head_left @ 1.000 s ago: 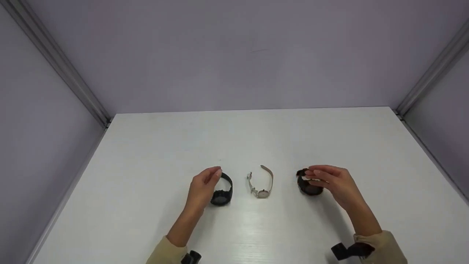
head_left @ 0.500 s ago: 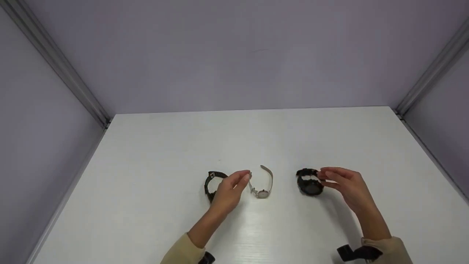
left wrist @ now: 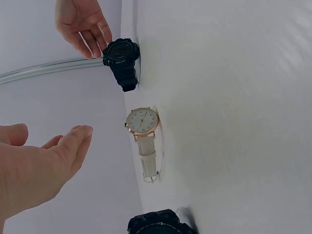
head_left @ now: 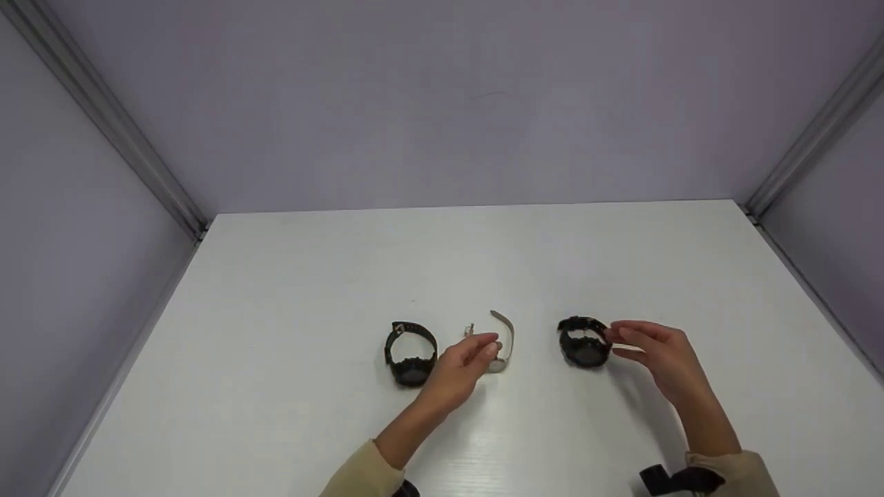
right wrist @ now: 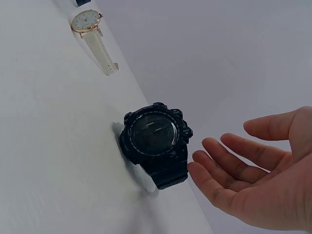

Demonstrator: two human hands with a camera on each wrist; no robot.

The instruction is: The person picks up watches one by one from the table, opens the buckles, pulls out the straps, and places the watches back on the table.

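Both hands hover low over the white desk (head_left: 290,276) with fingers loosely extended, and neither one holds anything. Left hand (head_left: 461,364) hangs just in front of the pale-strapped watch (head_left: 498,345), its fingertips (left wrist: 83,134) close to the gold-rimmed white dial; whether they touch it cannot be told. To the outer side of this hand a black watch (head_left: 410,353) stands on its buckled strap. Right hand (head_left: 659,355) is open, palm turned toward a second, chunky black watch (head_left: 583,342) that stands just beside its fingertips (right wrist: 207,168) with a small gap between them. This watch lies between the two hands, near the right one.
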